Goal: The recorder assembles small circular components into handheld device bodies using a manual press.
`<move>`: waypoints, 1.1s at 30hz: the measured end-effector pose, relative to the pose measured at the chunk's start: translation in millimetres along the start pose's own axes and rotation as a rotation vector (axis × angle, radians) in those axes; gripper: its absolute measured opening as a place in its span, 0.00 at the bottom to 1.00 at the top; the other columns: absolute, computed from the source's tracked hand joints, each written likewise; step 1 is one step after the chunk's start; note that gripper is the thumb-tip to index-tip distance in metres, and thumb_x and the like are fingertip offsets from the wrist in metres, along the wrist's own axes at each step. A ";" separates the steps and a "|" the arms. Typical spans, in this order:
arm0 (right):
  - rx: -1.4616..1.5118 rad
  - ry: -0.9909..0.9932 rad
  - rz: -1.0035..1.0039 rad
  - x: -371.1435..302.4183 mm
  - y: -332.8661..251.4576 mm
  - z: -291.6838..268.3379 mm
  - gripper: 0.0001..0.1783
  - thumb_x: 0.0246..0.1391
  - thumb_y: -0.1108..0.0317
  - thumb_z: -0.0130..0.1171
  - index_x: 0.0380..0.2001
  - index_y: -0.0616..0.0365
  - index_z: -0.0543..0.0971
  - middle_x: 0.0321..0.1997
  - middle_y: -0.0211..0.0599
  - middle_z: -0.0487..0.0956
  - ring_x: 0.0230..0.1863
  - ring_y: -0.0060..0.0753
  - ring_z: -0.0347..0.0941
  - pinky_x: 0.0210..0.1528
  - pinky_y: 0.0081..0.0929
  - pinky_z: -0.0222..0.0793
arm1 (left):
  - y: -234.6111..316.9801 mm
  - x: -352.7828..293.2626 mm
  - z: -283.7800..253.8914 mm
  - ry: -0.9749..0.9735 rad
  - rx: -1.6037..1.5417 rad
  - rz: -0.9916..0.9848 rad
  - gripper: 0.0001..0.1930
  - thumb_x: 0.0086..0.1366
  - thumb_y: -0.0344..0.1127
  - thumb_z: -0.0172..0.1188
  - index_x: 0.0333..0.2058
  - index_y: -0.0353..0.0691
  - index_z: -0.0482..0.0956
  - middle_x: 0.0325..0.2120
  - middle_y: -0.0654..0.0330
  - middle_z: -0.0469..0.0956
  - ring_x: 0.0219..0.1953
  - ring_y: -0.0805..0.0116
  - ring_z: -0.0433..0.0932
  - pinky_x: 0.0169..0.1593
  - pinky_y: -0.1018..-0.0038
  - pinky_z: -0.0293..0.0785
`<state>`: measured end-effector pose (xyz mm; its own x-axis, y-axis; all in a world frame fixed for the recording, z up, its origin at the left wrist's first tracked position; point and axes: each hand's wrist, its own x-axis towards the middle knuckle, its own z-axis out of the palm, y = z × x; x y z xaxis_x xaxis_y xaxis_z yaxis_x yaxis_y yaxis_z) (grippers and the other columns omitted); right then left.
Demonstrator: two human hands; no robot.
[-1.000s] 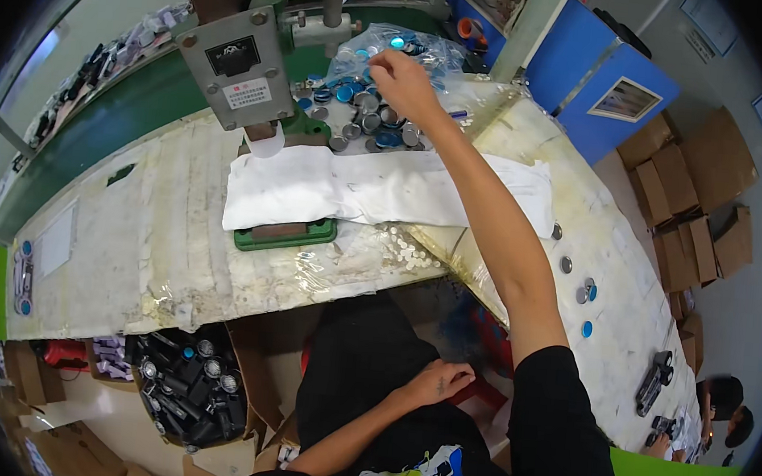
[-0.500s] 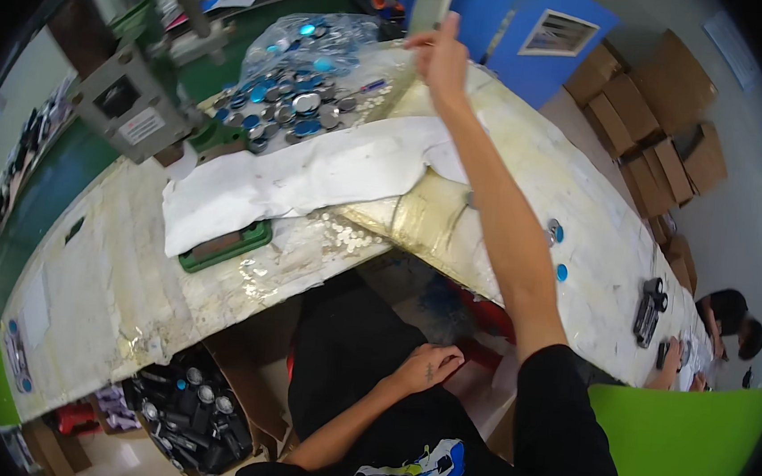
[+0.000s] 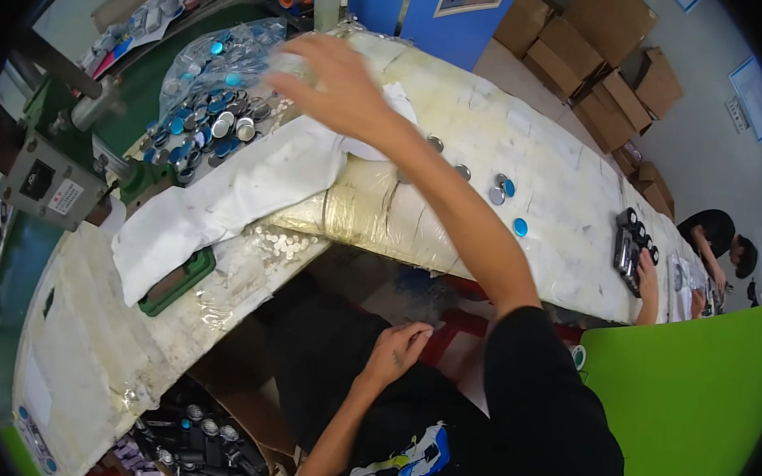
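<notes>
My right arm stretches across the table, and my right hand (image 3: 326,82) hovers above it with fingers apart and smeared by motion. It holds nothing that I can see. Just left of it lies a pile of round metal caps (image 3: 215,126), some silver and some blue-faced. Beneath the hand and wrist runs a long white cloth (image 3: 242,178). Low over my lap, my left hand (image 3: 394,351) is closed, thumb and fingers pressed together; whether anything is between them is hidden.
A press with a grey block (image 3: 52,181) stands left, beside a green metal base (image 3: 179,283). Loose blue-faced caps (image 3: 521,227) lie right of my arm. Black devices (image 3: 635,245) sit near another person's hand (image 3: 647,286). Below the table is a box of black parts (image 3: 203,448).
The view has swung, so the table sits further left and turned. My right hand has moved left, nearer the cap pile, its fingers now spread. My left hand stays over my lap.
</notes>
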<state>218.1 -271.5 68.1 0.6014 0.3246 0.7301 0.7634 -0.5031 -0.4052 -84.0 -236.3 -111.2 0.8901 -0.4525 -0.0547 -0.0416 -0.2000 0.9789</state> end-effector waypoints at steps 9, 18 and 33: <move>-0.459 -0.046 0.800 -251.8 0.1 -184.7 0.50 0.47 0.52 0.70 0.68 0.61 0.59 0.73 0.55 0.55 0.74 0.55 0.49 0.73 0.44 0.46 | 80.9 27.1 -68.2 0.376 0.282 0.479 0.12 0.56 0.26 0.66 0.41 0.38 0.82 0.36 0.55 0.77 0.38 0.55 0.76 0.42 0.63 0.72; -0.316 -0.208 0.405 -174.0 29.0 -103.0 0.49 0.41 0.52 0.72 0.65 0.58 0.65 0.70 0.55 0.60 0.71 0.58 0.54 0.71 0.46 0.50 | 87.7 139.1 -84.9 0.365 0.686 0.560 0.26 0.63 0.28 0.55 0.60 0.32 0.67 0.48 0.44 0.75 0.57 0.42 0.67 0.62 0.54 0.60; -0.275 -0.041 0.296 -156.4 26.6 -84.1 0.28 0.42 0.63 0.70 0.48 0.60 0.76 0.39 0.40 0.74 0.42 0.44 0.70 0.45 0.36 0.65 | 79.1 161.3 -87.5 0.618 0.607 0.509 0.20 0.64 0.27 0.52 0.55 0.33 0.72 0.52 0.40 0.72 0.57 0.41 0.67 0.63 0.51 0.60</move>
<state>124.5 -402.9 -10.6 0.7989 0.1625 0.5791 0.4675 -0.7735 -0.4279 96.0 -249.1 -25.4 0.7741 -0.1120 0.6231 -0.5542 -0.5956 0.5815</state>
